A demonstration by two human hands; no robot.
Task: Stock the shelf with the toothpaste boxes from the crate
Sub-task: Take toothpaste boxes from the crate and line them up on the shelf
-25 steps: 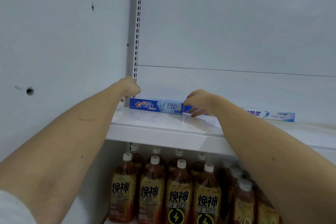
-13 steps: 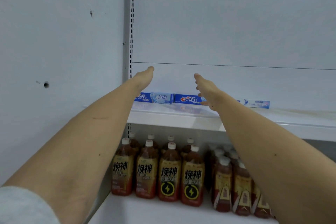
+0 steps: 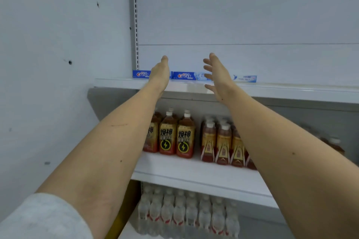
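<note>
Both arms are reaching forward and up toward the top shelf (image 3: 272, 91). The left hand (image 3: 160, 75) is hanging edge-on in front of the boxes, fingers straight, its grip slack and holding nothing. The right hand (image 3: 217, 75) is hovering with fingers spread, its grip likewise loose and empty. Three toothpaste boxes are lying end to end at the back of that shelf: the left box (image 3: 140, 74), the middle box (image 3: 187, 75) and the right box (image 3: 245, 78). No crate is showing.

3 blue toothpaste boxes (image 3: 185, 75) lie end-to-end along shelf (image 3: 281, 91) back.
</note>
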